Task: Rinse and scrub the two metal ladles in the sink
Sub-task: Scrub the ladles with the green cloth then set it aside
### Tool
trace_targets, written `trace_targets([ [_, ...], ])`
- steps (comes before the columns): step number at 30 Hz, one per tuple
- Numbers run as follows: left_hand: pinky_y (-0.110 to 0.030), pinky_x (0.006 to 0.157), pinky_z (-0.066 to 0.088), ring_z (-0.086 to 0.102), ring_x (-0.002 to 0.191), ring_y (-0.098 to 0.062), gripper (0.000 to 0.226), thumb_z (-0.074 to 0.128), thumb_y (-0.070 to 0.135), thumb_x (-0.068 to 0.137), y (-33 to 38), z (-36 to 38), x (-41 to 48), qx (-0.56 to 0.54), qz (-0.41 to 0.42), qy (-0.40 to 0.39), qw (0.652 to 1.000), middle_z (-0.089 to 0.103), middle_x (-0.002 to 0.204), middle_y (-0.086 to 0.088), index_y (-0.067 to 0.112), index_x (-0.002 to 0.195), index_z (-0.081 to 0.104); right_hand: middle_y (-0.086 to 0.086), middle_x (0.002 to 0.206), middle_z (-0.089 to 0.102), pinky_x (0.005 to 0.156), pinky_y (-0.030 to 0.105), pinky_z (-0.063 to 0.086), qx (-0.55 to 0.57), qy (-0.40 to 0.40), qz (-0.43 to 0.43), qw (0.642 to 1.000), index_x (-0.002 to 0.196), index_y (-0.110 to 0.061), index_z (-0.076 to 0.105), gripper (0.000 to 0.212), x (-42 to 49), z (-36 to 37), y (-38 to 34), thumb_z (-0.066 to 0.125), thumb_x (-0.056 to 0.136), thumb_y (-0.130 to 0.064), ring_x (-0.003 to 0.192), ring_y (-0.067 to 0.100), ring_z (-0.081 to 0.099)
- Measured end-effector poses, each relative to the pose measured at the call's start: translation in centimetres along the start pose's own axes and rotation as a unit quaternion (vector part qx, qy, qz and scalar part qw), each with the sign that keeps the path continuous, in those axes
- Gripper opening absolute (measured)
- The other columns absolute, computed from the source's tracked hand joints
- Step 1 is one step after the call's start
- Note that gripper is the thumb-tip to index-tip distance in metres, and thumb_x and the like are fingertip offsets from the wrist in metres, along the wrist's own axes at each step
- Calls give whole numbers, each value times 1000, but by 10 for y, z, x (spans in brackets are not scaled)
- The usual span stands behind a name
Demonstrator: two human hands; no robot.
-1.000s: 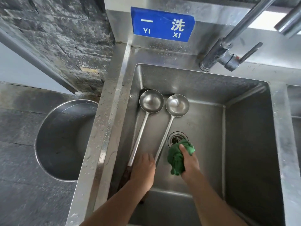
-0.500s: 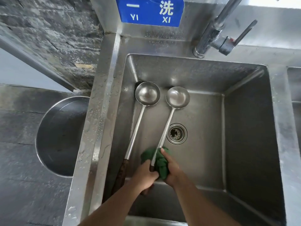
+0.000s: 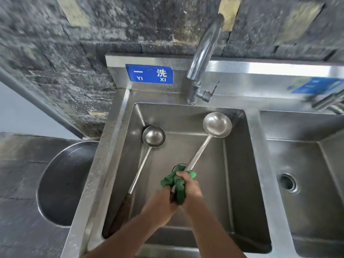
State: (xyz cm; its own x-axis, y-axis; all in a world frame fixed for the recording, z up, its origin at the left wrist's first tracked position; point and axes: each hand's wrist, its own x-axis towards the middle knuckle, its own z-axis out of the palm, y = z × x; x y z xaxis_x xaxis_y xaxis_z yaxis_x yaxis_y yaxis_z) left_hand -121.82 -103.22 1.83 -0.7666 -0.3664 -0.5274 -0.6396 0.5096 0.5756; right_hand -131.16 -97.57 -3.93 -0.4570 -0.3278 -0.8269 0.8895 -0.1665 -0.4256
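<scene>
With both hands meeting at basin centre, one ladle is up and one is down.

- Sink: steel, left basin in use.
- Raised ladle: bowl at 1 o'clock, near the back right corner, open side up. Shaft runs diagonally down toward 7 o'clock into the hands.
- Left grip: fingers curled round the dark handle end of the raised ladle, just beside the right hand.
- Right grip: clenched on a green cloth, bunched round the shaft just above the handle.
- Drain under the cloth is mostly hidden.
- Resting ladle: lies along the left wall of the basin. Bowl at 11 o'clock, dark wooden handle down at 7 o'clock in the front left corner. No hand touches it.
- Faucet: at 12 o'clock behind the basin, spout rising up and out. Can't tell whether water runs.
- Blue sign: "YI XI", on the backsplash at 11 o'clock.
- Second basin: at 3 o'clock, own drain visible.
- Round metal tub: at 9 o'clock, outside the sink.
- Dark stone wall behind everything.
</scene>
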Motion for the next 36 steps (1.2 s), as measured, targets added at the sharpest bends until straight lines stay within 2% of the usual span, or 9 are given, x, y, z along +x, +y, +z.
trace_targets([
  [2, -23, 61, 41, 66, 78, -19, 7, 56, 25, 93, 15, -6, -7, 25, 1, 35, 999, 69, 87, -2, 20, 98, 59, 24, 80, 63, 89, 71, 48, 25, -11, -37, 999, 102, 1, 68, 49, -15, 4, -17, 81, 56, -7, 79, 40, 63],
  [6, -30, 63, 46, 66, 80, -26, 19, 52, 33, 91, 35, -13, -17, 59, 8, 72, 996, 69, 87, -6, 16, 100, 56, 18, 60, 60, 73, 58, 52, 45, -16, -41, 998, 79, -2, 65, 12, -36, 15, -46, 72, 69, 0, 56, 32, 61],
  [14, -34, 75, 46, 66, 99, -34, 31, 54, 29, 90, 60, -20, -42, 137, 1, 121, 983, 68, 105, -12, 11, 115, 51, 14, 58, 60, 78, 55, 52, 28, -52, -42, 997, 54, -8, 68, 9, -71, 20, -66, 74, 60, -9, 57, 30, 60],
  [19, -42, 78, 55, 67, 94, -35, 28, 54, 27, 88, 45, -45, -54, 145, 32, 96, 984, 66, 101, -13, 12, 111, 48, 27, 83, 66, 84, 64, 53, 3, -57, -46, 997, 80, -3, 65, 45, -72, 26, -69, 83, 41, -17, 76, 42, 66],
  [24, -38, 70, 50, 65, 87, -34, 19, 50, 24, 88, 19, -59, -67, 154, 73, 83, 982, 63, 96, -10, 15, 103, 44, 28, 84, 66, 54, 48, 58, 18, -1, -64, 998, 80, -8, 62, 9, -79, 33, -106, 64, 85, -15, 70, 40, 66],
  [27, -36, 65, 47, 64, 82, -33, 15, 49, 27, 84, -1, -67, -67, 158, 89, 78, 980, 63, 90, -6, 21, 92, 37, 31, 102, 66, 62, 49, 59, 36, 18, -105, 994, 90, -12, 63, 10, -66, 31, -120, 65, 82, -19, 75, 39, 67],
  [31, -36, 69, 51, 65, 84, -28, 16, 53, 29, 84, -27, -86, -63, 195, 110, 70, 972, 63, 86, -1, 21, 95, 45, 28, 99, 69, 57, 50, 59, 20, 69, -125, 990, 120, -6, 60, 41, -57, 20, -140, 65, 83, -23, 60, 36, 70],
  [34, -35, 70, 55, 64, 73, -20, 17, 54, 31, 82, -44, -93, -56, 192, 107, 57, 974, 55, 71, 7, 27, 78, 38, 19, 120, 70, 67, 51, 59, 46, 106, -140, 983, 127, -6, 61, 59, -39, 1, -155, 71, 74, -30, 79, 36, 74],
  [36, -32, 66, 53, 61, 68, -15, 20, 54, 33, 82, -52, -96, -52, 192, 85, 61, 976, 55, 68, 8, 27, 71, 39, 16, 113, 73, 69, 49, 60, 60, 108, -138, 983, 124, -9, 63, 54, -45, 0, -153, 69, 77, -34, 83, 34, 75],
])
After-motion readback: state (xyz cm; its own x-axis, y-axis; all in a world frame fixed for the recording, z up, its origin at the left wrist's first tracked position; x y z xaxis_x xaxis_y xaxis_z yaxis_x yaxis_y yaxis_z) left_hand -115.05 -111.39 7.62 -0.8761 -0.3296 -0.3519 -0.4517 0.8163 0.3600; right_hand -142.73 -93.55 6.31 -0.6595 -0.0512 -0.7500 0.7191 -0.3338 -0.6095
